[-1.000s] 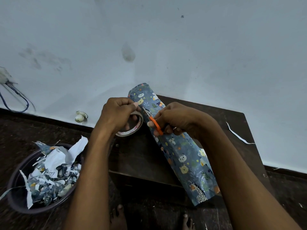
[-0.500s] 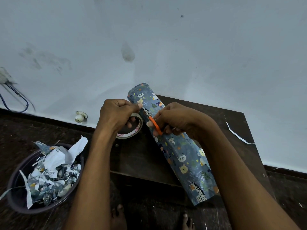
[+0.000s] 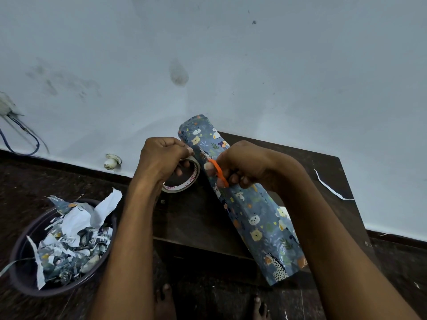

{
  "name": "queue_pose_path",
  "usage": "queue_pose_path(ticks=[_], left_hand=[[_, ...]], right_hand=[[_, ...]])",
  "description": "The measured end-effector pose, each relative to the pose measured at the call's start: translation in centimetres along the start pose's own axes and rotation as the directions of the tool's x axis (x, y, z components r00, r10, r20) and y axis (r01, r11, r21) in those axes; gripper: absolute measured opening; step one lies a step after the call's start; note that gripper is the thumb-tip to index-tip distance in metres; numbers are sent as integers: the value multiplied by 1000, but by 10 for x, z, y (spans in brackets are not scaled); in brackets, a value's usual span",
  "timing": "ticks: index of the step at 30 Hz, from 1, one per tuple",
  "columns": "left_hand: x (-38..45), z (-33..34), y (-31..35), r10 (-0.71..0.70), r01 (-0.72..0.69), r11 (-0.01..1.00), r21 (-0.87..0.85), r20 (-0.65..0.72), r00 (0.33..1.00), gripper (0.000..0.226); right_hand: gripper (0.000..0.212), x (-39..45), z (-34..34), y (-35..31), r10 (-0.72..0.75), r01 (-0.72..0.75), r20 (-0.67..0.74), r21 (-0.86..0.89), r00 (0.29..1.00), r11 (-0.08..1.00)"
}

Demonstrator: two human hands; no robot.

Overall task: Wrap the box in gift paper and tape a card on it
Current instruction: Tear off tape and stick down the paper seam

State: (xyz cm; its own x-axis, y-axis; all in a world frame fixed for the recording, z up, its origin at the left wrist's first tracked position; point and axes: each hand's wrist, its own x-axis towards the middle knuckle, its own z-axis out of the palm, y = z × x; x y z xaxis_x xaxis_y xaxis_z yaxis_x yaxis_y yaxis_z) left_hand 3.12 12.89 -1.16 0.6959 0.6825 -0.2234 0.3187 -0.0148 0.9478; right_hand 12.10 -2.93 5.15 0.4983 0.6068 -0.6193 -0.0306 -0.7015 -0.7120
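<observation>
Left hand (image 3: pixel 161 158) grips the tape roll (image 3: pixel 184 179), fingers curled through its hole, thumb and forefinger pinched at the roll's far edge. Right hand (image 3: pixel 245 165) holds orange-handled scissors (image 3: pixel 217 172), blades pointing far-left toward that pinch. Wrapped box (image 3: pixel 251 211) in blue animal-print paper lies diagonally on the dark low table (image 3: pixel 196 218), under the right hand. Bowl (image 3: pixel 20 273) of paper scraps (image 3: pixel 74 236) sits on the floor, near left.

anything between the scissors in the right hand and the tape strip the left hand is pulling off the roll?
Nothing visible. The left hand holds the tape roll and pinches its free end beside the wrapped box. The right hand grips the orange scissors, whose blades point straight at that pinch. The strip itself is too thin to make out.
</observation>
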Motion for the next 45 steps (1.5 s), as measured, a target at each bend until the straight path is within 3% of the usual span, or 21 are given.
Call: queue_pose_path(ticks=[4, 9, 12, 14, 16, 18, 20, 22, 26, 38, 45], left_hand=[[0, -1, 0, 0, 0, 1000, 3, -1, 1000, 17], [-1, -3, 1, -13, 13, 1000, -12, -12, 1000, 18], [-1, -4, 1, -10, 10, 1000, -17, -7, 1000, 18], [-1, -5, 0, -8, 8, 1000, -11, -1, 1000, 17], [-2, -5, 0, -8, 8, 1000, -15, 5, 1000, 16], [-2, -4, 0, -8, 8, 1000, -23, 9, 1000, 15], [-3, -3, 0, -5, 5, 1000, -19, 13, 1000, 14], [-3, -1, 0, -5, 5, 1000, -14, 15, 1000, 14], [-3, 1, 1, -8, 8, 1000, -21, 10, 1000, 14], [-4, -2, 2, -16, 17, 1000, -26, 33, 999, 14], [-6, -6, 1, -2, 4, 1000, -31, 48, 999, 20]], right_hand=[[35, 1, 3, -6, 9, -9, -10, -40, 1000, 999], [17, -6, -1, -2, -58, 68, 85, -118, 995, 991], [14, -15, -9, 8, -151, 158, 130, -46, 980, 986], [19, -21, -17, 15, -200, 198, 33, 49, 979, 979], [12, -27, -25, 22, -203, 227, -166, 139, 965, 964], [9, -31, -34, 36, -179, 258, -386, 164, 905, 952], [15, -31, -43, 55, -148, 197, -575, 23, 804, 980], [12, -24, -51, 75, -119, -4, -687, -174, 717, 985], [18, -1, -50, 102, -15, -290, -699, -316, 715, 903], [10, 15, -50, 98, 92, -334, -614, -293, 784, 896], [14, 5, -37, 78, -81, -271, -742, -341, 666, 900]])
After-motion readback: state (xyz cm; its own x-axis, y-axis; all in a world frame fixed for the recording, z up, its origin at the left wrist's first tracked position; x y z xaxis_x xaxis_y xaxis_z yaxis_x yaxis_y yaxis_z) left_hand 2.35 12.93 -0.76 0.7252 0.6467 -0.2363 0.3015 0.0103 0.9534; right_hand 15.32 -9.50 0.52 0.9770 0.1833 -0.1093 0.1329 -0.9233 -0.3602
